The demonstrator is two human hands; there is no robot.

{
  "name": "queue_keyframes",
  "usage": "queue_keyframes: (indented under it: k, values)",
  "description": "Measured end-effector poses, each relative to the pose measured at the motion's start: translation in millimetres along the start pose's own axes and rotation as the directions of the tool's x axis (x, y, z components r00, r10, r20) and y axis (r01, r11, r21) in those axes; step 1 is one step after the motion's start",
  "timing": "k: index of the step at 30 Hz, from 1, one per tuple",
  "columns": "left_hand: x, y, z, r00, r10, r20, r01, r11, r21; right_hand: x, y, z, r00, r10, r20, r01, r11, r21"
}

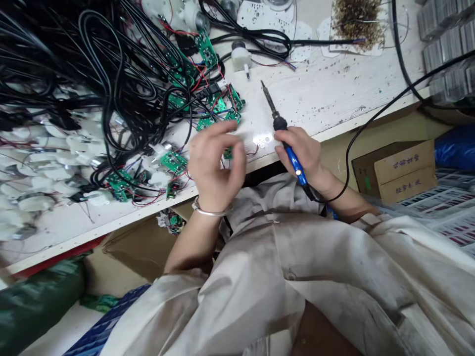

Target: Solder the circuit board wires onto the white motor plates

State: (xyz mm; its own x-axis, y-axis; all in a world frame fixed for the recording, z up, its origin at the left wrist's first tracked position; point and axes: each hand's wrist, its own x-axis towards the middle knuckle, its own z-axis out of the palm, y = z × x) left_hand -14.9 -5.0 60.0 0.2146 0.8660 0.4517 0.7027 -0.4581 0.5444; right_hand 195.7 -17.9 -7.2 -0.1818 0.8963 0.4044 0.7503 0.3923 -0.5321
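Observation:
My right hand (302, 153) is closed round the blue handle of a soldering iron (276, 118), whose tip points up and away over the white workbench (326, 94). My left hand (217, 163), with a silver bangle on the wrist, is curled over a small green circuit board (227, 152) at the bench's front edge; its fingers pinch the board, which is mostly hidden. Red wires trail from that board. Several more green circuit boards (218, 106) with red and black wires lie just beyond my left hand.
A thick tangle of black cables (92, 74) covers the left of the bench, with white plastic parts (33, 168) beneath. A white plug (241, 57) lies beyond the boards. A cardboard box (397, 170) sits right, under the bench. A black cord (371, 123) runs from the iron.

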Motion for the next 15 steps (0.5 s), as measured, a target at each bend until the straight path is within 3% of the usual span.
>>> queue_keyframes:
  k: [3,7,9,11,13,15]
  values:
    - [16.5,-9.6,-10.0,0.940,-0.153,-0.306,0.110,0.982,-0.153,-3.5,-8.7,5.5,0.999,-0.030,-0.042,0.029,0.999,-0.019]
    - [39.9,-28.7,-18.0,0.877,-0.109,-0.468,-0.067,0.937,-0.343,-4.2,-9.3,11.1,0.987,-0.051,-0.151,0.052,0.999,0.001]
    - [40.2,-24.6,-16.4,0.917,-0.048,-0.395,-0.042,0.975,-0.216,-3.2,-8.6,11.2,0.984,-0.059,-0.168,0.062,0.998,0.015]
    - [30.1,-12.3,-6.7,0.986,0.023,-0.163,-0.026,1.000,-0.015,-1.8,-9.0,10.1,0.983,-0.053,-0.176,0.059,0.998,0.033]
    - [13.0,-0.7,10.2,0.995,0.052,0.090,-0.059,0.995,0.077,-0.3,-10.3,8.6,0.981,-0.050,-0.188,0.061,0.997,0.054]
    - [-4.9,4.0,28.5,0.982,0.004,0.188,-0.015,0.998,0.058,0.9,-10.8,7.5,0.974,-0.061,-0.218,0.080,0.994,0.076]
